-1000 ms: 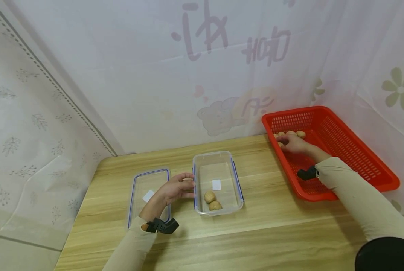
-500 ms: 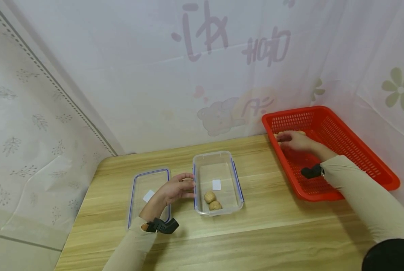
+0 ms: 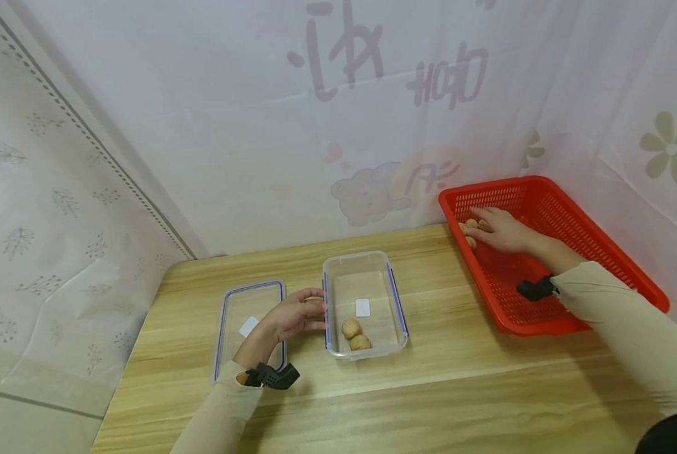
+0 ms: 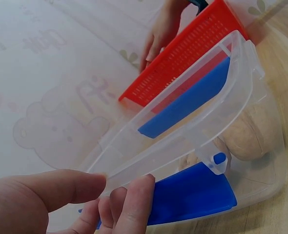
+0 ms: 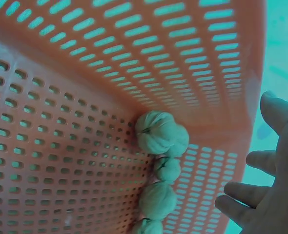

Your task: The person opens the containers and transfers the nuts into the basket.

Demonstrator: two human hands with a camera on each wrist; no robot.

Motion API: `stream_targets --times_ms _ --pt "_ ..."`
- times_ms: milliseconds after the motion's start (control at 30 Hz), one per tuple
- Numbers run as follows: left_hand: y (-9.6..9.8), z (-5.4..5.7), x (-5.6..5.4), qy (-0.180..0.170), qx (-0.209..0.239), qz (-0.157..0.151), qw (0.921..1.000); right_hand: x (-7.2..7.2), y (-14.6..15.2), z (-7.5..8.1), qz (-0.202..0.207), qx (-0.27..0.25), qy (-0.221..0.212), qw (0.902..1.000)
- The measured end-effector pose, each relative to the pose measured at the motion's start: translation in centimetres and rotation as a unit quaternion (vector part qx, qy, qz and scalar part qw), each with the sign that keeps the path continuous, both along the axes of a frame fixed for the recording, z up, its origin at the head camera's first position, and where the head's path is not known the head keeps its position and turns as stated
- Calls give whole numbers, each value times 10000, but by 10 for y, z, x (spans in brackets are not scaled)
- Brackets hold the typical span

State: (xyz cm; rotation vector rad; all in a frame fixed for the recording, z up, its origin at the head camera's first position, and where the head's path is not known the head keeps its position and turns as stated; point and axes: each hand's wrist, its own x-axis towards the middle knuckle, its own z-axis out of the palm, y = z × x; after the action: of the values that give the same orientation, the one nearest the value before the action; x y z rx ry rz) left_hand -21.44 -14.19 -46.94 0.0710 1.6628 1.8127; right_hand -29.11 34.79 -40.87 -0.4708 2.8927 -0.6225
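My left hand (image 3: 295, 313) pinches the near-left rim of a clear plastic food container (image 3: 355, 271) with blue side latches. In the left wrist view, thumb and fingertips meet at that rim beside a blue latch (image 4: 193, 197). Two walnuts (image 3: 351, 328) lie in the container's near end, next to a small white label. Over at the right, my right hand (image 3: 505, 232) reaches into a red basket (image 3: 594, 252), fingers spread and nothing held. Several walnuts (image 5: 157, 201) cluster along the basket's left wall in the right wrist view.
A clear lid (image 3: 253, 299) with a blue seal lies flat left of the container, partly under the left forearm. The wooden table (image 3: 429, 403) ends at a printed curtain (image 3: 230, 126) behind. The basket's raised perforated walls surround the right hand.
My right hand's fingers have spread apart and the hand has shifted slightly right inside the basket, showing more walnuts. The left hand and container stay put.
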Motion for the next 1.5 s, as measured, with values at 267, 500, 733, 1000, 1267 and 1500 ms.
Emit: stream_targets --times_ms 267,500,733,1000,1267,1500 --pt "1 0 -2 -20 0 4 10000 16 -14 14 11 384 174 9991" --pt "0 -1 -1 -41 -6 26 10000 27 -28 21 142 334 205 9991" --pt "0 -2 -1 14 -3 -17 10000 34 -46 25 368 552 487 9966" --pt "-1 -2 -1 -26 28 -20 10000 40 -64 30 670 586 511 9947" --pt "-1 -1 0 -8 48 -39 10000 46 -79 28 936 470 599 9927" --pt "-1 -1 0 4 65 -67 10000 51 -100 30 1268 422 542 9896"
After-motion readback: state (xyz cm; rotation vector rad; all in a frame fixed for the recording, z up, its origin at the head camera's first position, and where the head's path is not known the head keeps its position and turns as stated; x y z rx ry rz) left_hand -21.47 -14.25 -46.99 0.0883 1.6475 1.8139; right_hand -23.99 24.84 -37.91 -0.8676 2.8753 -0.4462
